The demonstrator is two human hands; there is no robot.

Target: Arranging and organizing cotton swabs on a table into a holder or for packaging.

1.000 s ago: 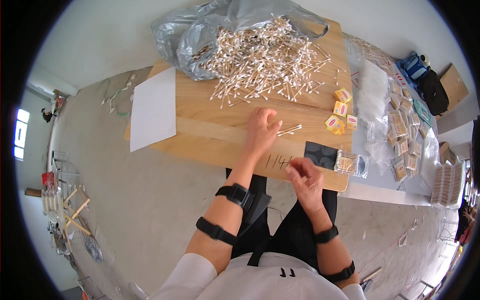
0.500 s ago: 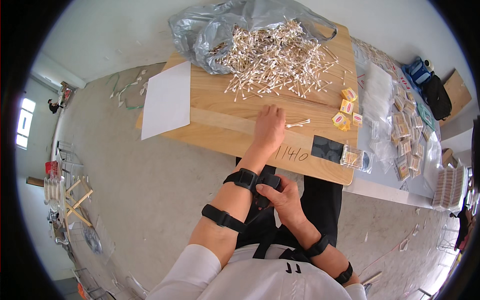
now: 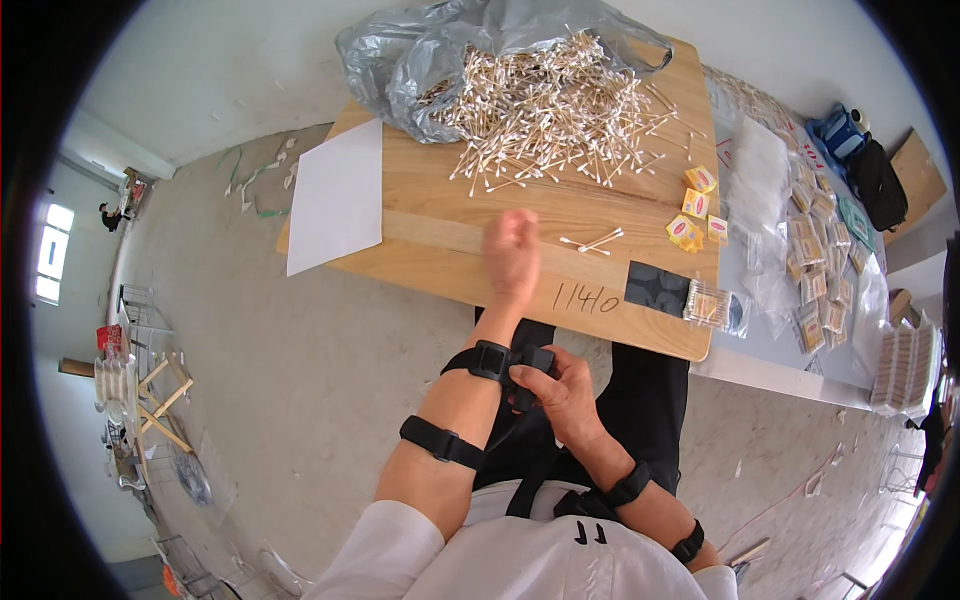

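Observation:
My left hand [image 3: 512,258] is lifted a little over the near middle of the wooden table [image 3: 430,262], smeared by motion. Its fingers look curled, but whether they hold anything does not show. Black straps circle that forearm, and a small black device [image 3: 533,372] sits at its wrist. My right hand [image 3: 571,402] is closed around this device, thumb on its front. A few loose cotton swabs [image 3: 596,241] lie crossed just right of my left hand. Beyond them a large heap of cotton swabs [image 3: 560,115] spills from a grey plastic bag [image 3: 395,75].
White paper [image 3: 338,200] overhangs the table's left edge. Small yellow boxes [image 3: 694,203] lie at the right, above a dark patterned card [image 3: 656,287] and a clear pack of swabs [image 3: 706,304]. Many bagged packs [image 3: 812,245] cover the grey side table [image 3: 750,372].
My left hand has come off the tabletop and moved slightly left, away from the loose swabs, which now lie more spread. My right hand keeps its grip on the black device.

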